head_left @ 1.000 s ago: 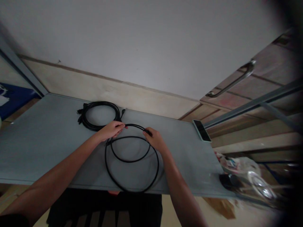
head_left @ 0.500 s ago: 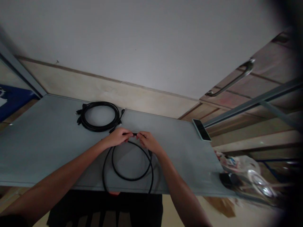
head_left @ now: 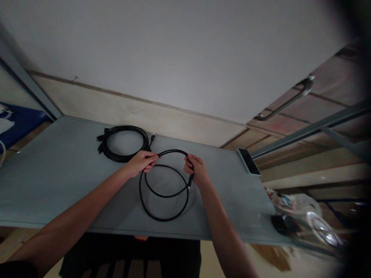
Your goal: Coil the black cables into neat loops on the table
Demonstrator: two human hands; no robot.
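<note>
A black cable [head_left: 164,220] with loose loops hangs between my two hands over the grey table [head_left: 72,170]. My left hand [head_left: 144,160] pinches the cable at the upper left of the loops. Closed around its upper right side is my right hand [head_left: 197,168], with a cable plug [head_left: 190,180] sticking out below the fingers. An arc of doubled cable bows up between the hands. Behind my left hand lies a coiled bundle of black cables [head_left: 108,148], its plugs showing at the left and right ends.
A phone [head_left: 248,161] rests at the table's right end. Beyond that edge are a dark object [head_left: 282,224] and plastic bags [head_left: 304,204]. A pale wall panel [head_left: 162,69] rises behind the table, with a metal handle [head_left: 285,101] on the right.
My hands have moved apart, the right one going right, and cable now arcs between them. The loops have been drawn up from the table's front edge into rounder rings.
</note>
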